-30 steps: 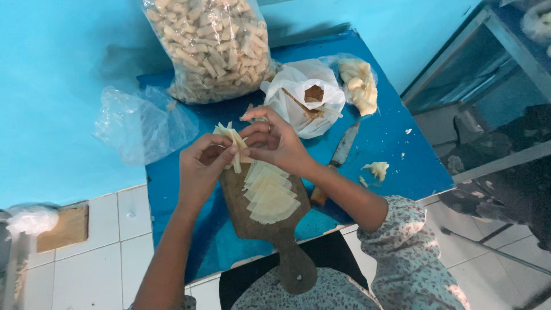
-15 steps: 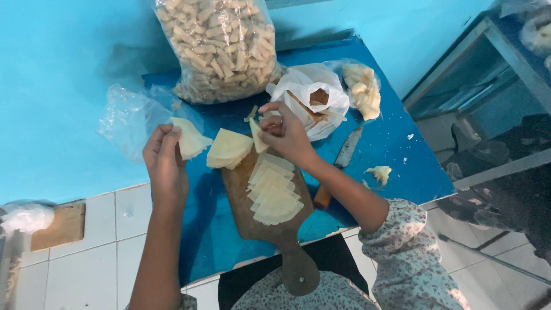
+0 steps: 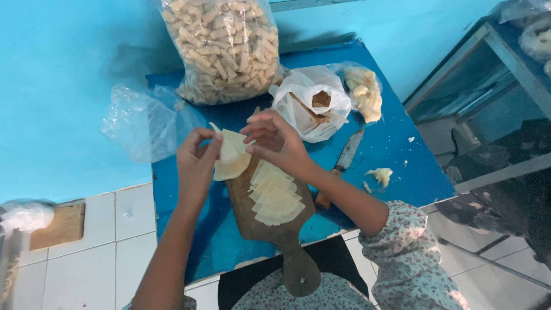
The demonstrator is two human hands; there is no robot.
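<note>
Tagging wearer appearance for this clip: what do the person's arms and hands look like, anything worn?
Both hands, left hand and right hand, are bare: no gloves, and no rings or watch visible. The left forearm is uncovered; the right arm has a pale floral-print sleeve pushed up past the forearm.

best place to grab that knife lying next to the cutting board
Take the knife by its brown wooden handle, the end nearest the person, probably coming from the right hand side. The blade points away toward the white bag, and the handle end lies close beside the wooden board.

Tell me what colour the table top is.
Bright blue table top, shown by the head view.
</note>
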